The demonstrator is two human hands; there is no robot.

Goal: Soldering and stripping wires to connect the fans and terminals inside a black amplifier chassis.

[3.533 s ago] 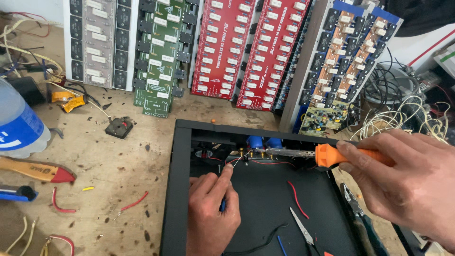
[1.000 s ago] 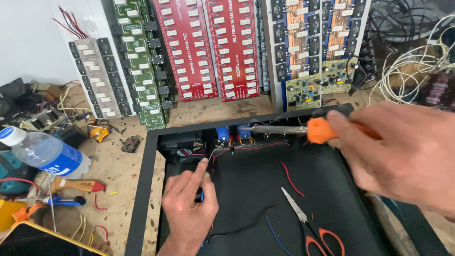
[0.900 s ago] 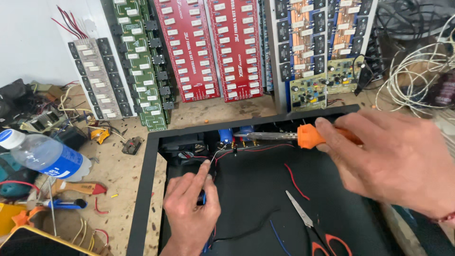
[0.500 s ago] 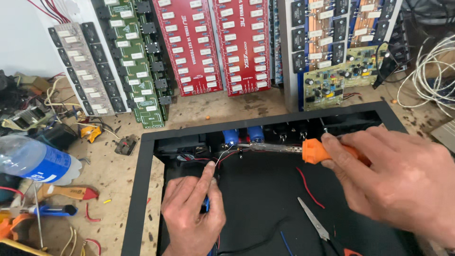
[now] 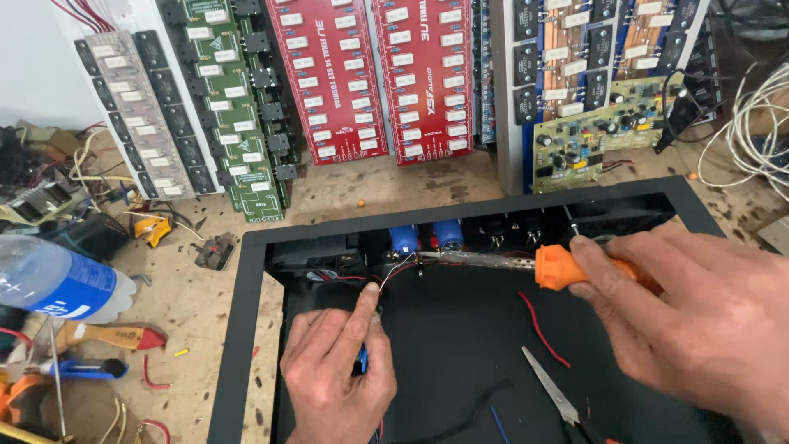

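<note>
Soldering iron (image 5: 526,265) gripped in closed right hand (image 5: 699,321); left hand (image 5: 339,378) pinches solder wire (image 5: 386,278).

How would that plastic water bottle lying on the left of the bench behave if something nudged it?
The water bottle lies on its side on the workbench, so its round body would probably roll rather than slide. It looks like thin clear plastic, so likely light and easily dented. Nearby clutter, such as the red-tipped tool, might stop it quickly.
</note>
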